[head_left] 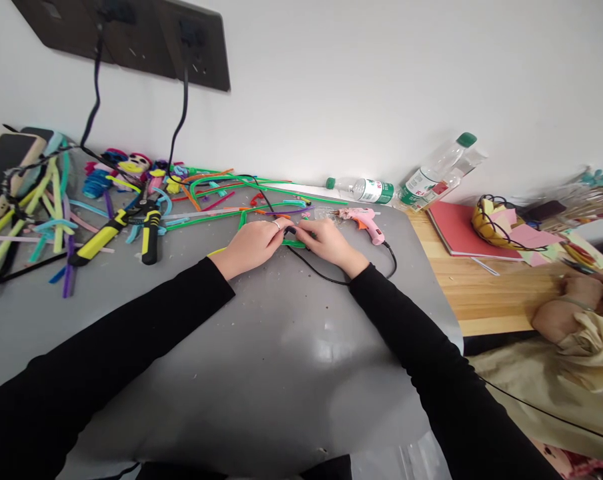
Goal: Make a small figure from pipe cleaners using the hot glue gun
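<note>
My left hand [254, 245] and my right hand [327, 243] meet above the grey mat, fingertips pinched together. Between them is a small black piece [290, 231], perhaps a bit of pipe cleaner; the fingers hide most of it. Just behind and beneath the hands lie green pipe cleaners [206, 219]. A pink glue gun [364, 221] rests right of my right hand, its black cord looping beneath that wrist. Yellow-and-black handled pliers [126, 233] lie to the left of my left hand.
Loose coloured pipe cleaners [51, 200] and small pipe-cleaner figures [131, 167] crowd the left back. Plastic bottles [371, 190] lie by the wall. Rightward are a red folder [461, 230], a basket of papers [496, 220] and another person's hands [576, 300]. Cords hang from wall sockets [146, 40].
</note>
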Demonstrator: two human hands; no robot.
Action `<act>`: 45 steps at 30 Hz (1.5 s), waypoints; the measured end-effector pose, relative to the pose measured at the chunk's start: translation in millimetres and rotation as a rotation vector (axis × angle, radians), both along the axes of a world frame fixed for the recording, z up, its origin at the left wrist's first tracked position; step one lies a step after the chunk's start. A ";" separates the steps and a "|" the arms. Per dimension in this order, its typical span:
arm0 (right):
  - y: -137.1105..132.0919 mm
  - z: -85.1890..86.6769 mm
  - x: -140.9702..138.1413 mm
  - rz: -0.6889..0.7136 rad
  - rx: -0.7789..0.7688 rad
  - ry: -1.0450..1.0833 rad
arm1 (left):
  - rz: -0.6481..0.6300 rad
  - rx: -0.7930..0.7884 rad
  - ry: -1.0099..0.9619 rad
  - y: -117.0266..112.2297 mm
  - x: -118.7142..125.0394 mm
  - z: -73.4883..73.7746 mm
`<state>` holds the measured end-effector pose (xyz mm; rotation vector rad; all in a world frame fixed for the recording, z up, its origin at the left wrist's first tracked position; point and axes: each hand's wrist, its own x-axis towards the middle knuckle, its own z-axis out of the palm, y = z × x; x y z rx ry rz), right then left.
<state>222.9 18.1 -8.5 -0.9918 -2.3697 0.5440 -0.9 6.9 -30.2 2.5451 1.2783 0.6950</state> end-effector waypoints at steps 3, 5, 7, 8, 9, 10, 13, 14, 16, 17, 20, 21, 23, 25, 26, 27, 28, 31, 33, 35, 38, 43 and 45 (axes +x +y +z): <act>0.4 -0.8 -0.1 0.007 -0.003 -0.007 | -0.011 -0.010 0.029 0.8 -0.1 -0.7; 0.9 -1.9 -0.5 0.004 -0.002 -0.008 | -0.005 -0.034 0.073 0.3 0.8 0.8; 1.5 -3.2 -0.8 -0.006 0.007 -0.007 | 0.013 -0.057 0.139 -0.8 2.2 3.3; 1.8 -3.9 -0.8 -0.012 0.012 -0.006 | 0.017 -0.066 0.166 -1.6 2.9 4.6; 2.0 -4.5 -0.8 -0.013 0.014 -0.008 | 0.023 -0.073 0.184 -2.3 3.5 5.8; 2.2 -5.0 -0.8 -0.013 0.015 -0.010 | 0.027 -0.079 0.198 -2.9 4.1 6.8; 2.1 -5.5 -0.8 -0.008 0.020 -0.012 | 0.035 -0.091 0.221 -4.3 5.0 8.4; 1.9 -5.4 -0.9 -0.007 0.022 -0.012 | 0.037 -0.092 0.222 -4.5 5.2 8.5; 1.4 -4.8 -1.2 -0.006 0.026 -0.007 | 0.039 -0.090 0.214 -4.6 5.4 8.4; 1.2 -4.5 -1.4 -0.006 0.024 -0.004 | 0.039 -0.090 0.206 -4.7 5.6 8.3; 0.6 -3.2 -1.8 -0.008 0.013 0.007 | 0.039 -0.101 0.186 -5.4 6.0 9.2; 0.4 -2.8 -1.9 -0.008 0.008 0.010 | 0.042 -0.106 0.185 -5.8 6.1 9.8; 0.0 -1.8 -2.1 -0.006 -0.002 0.011 | 0.050 -0.115 0.194 -6.5 6.3 11.4; -0.4 -1.0 -2.3 -0.001 -0.010 0.009 | 0.050 -0.117 0.208 -6.8 6.3 12.8; -0.5 -0.9 -2.3 0.000 -0.012 0.010 | 0.047 -0.116 0.212 -6.9 6.3 13.3; -0.5 -0.9 -2.3 0.001 -0.013 0.010 | 0.042 -0.114 0.213 -6.9 6.2 13.4; -0.5 -1.1 -2.1 -0.001 -0.013 0.011 | 0.037 -0.112 0.211 -6.8 6.1 13.3; 0.1 -1.9 -1.4 -0.008 -0.014 0.010 | 0.034 -0.118 0.186 -6.4 5.8 11.3; 0.2 -1.8 -1.0 -0.009 -0.018 0.011 | 0.034 -0.126 0.140 -5.9 5.4 9.8; -0.3 -1.0 -0.7 -0.004 -0.028 0.033 | 0.044 -0.128 0.059 -5.1 4.9 9.4; -1.2 0.2 -0.5 0.023 -0.063 0.086 | 0.074 -0.116 -0.073 -3.2 3.4 11.3; 0.8 -3.2 0.5 0.058 -0.043 0.092 | 0.077 -0.112 -0.195 -1.0 1.3 14.6; 2.2 -5.3 0.9 0.065 -0.030 0.086 | 0.075 -0.109 -0.212 -1.0 1.3 14.3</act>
